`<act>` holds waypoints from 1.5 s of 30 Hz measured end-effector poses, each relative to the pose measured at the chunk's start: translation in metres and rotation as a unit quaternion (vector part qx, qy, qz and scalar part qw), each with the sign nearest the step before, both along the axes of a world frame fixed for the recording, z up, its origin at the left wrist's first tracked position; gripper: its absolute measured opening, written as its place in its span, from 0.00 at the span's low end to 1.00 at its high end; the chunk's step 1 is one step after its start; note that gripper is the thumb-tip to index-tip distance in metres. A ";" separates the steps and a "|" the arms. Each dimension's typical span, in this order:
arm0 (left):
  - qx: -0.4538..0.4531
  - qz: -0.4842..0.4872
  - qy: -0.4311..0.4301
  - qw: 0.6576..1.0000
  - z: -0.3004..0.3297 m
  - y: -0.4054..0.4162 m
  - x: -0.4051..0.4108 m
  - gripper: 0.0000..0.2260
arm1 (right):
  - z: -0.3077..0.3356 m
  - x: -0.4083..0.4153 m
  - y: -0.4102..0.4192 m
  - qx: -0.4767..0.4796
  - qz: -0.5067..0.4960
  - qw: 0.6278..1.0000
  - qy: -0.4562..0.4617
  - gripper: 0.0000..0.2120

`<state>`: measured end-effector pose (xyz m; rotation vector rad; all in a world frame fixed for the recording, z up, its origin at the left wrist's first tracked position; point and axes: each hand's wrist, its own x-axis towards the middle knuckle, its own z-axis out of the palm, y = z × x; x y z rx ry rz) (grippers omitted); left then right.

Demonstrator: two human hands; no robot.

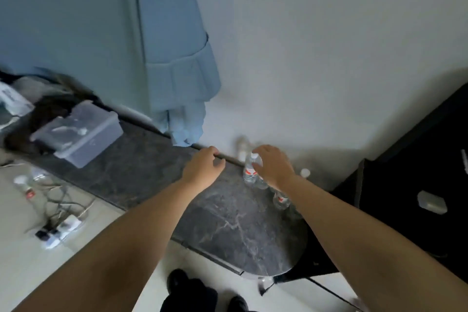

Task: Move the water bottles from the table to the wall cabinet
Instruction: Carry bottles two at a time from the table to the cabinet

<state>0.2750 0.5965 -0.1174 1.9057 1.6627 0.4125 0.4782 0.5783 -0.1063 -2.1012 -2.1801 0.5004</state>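
Clear water bottles with red labels and white caps stand on the dark marble table (228,230) near the wall. My right hand (272,166) is over the nearest upright bottle (250,172), fingers spread around its cap and neck, not closed on it. A second bottle (281,200) stands beneath my right wrist, a third bottle (242,149) is blurred against the wall, and a white cap (305,173) shows behind my wrist. My left hand (203,166) hovers to the left of the bottles, fingers curled loosely, holding nothing. The wall cabinet is out of sight.
A clear lidded plastic box (81,132) sits at the table's left end. A blue curtain (177,58) hangs beside it. A black cabinet (417,185) stands right. On the floor lie another bottle (24,186), cables and a power strip (59,232).
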 end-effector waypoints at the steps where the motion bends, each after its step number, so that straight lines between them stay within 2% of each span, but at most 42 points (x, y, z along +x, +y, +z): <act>1: -0.003 0.028 0.003 1.000 0.003 -0.010 -0.019 0.17 | 0.001 -0.017 0.001 -0.001 0.037 0.999 -0.001 0.19; 6: 0.000 0.183 0.037 0.982 0.023 -0.054 -0.125 0.18 | 0.021 -0.124 0.008 0.027 0.192 0.981 0.015 0.18; 12: -0.008 0.276 0.069 0.959 0.037 -0.109 -0.213 0.16 | 0.038 -0.241 -0.006 0.040 0.327 0.943 0.041 0.20; 16: 0.026 0.329 0.077 0.941 0.042 -0.156 -0.269 0.15 | 0.044 -0.320 -0.030 0.048 0.397 0.916 0.039 0.20; 22: 0.007 0.405 0.099 0.909 0.040 -0.258 -0.406 0.15 | 0.038 -0.477 -0.105 0.046 0.489 0.870 0.045 0.19; 28: -0.024 0.456 0.128 0.881 0.034 -0.342 -0.525 0.18 | 0.028 -0.607 -0.180 0.024 0.533 0.843 0.064 0.18; 33: -0.034 0.494 0.120 0.860 0.034 -0.389 -0.601 0.18 | 0.026 -0.691 -0.220 -0.009 0.564 0.825 0.026 0.21; 39: -0.049 0.548 0.093 0.830 0.021 -0.413 -0.669 0.18 | 0.023 -0.779 -0.224 -0.012 0.603 0.797 0.014 0.21; 45: -0.053 0.585 0.102 0.803 0.016 -0.400 -0.759 0.17 | 0.017 -0.891 -0.203 -0.010 0.646 0.763 0.015 0.21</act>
